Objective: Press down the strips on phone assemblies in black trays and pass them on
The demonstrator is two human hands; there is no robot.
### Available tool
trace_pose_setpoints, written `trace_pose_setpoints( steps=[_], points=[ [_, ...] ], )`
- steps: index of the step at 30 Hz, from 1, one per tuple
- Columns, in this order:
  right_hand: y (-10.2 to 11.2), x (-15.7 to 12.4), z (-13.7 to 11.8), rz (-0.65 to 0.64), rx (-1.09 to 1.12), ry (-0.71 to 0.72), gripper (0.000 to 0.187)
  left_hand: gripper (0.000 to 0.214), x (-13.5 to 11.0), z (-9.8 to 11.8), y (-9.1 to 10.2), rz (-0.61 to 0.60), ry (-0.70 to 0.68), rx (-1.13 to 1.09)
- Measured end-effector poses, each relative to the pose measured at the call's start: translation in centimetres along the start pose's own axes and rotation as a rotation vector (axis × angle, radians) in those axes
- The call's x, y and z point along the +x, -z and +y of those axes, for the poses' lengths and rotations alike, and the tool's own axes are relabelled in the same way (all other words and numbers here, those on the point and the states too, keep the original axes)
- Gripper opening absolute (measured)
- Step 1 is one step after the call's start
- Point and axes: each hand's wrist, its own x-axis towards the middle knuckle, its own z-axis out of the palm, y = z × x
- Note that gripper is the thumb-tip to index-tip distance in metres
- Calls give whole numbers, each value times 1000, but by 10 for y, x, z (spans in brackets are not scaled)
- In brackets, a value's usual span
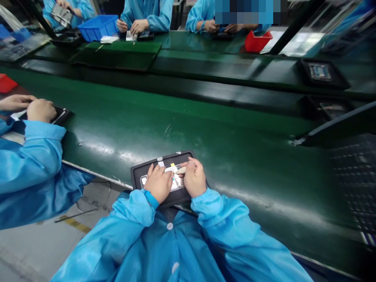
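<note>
A black tray (147,166) lies at the near edge of the green conveyor belt (205,129), holding a small device with a bare circuit board (175,177). My left hand (158,182) rests on the board's left part, fingers curled down on it. My right hand (194,178) is closed over the right part, its forefinger and thumb pinched around a pale, thin thing pressed to the board near a yellow tab (172,165). What the pinch holds is too small to name. Both sleeves are blue.
A co-worker's hands (32,107) work on another black tray at the left. Across the belt, several people in blue sit by a blue bin (98,26) and a red bin (257,41). Black trays (321,73) lie at the right.
</note>
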Motion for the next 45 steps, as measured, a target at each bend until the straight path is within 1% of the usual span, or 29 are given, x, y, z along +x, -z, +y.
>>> trace_pose_setpoints(
  steps=[6, 13, 22, 26, 30, 34, 39, 42, 45],
  points=[
    [0, -1, 2, -12, 14, 24, 38, 25, 0, 1, -1, 23, 5, 0],
    [-1, -1, 1, 0, 20, 17, 39, 24, -1, 1, -1, 6, -5, 13],
    [0, -1, 3, -60, 14, 113, 36, 22, 0, 0, -3, 48, -38, 45],
    [1, -1, 7, -76, -42, 165, 33, 19, 0, 0, -3, 53, -42, 46],
    [4, 0, 10, -100, -202, 263, 30, 20, -1, 1, -2, 44, -38, 43],
    [5, 1, 0, -94, -347, 380, 31, 21, -1, 2, -2, 28, -35, 35],
    [0, 3, -17, -230, -545, 627, 36, 21, -2, 3, -3, -16, -10, 18],
    [-3, 5, -13, -235, -603, 729, 40, 23, -3, 6, -3, -62, -16, 19],
    [-8, 9, 2, -200, -584, 765, 41, 26, -4, 6, -6, -69, -15, 30]
  ],
)
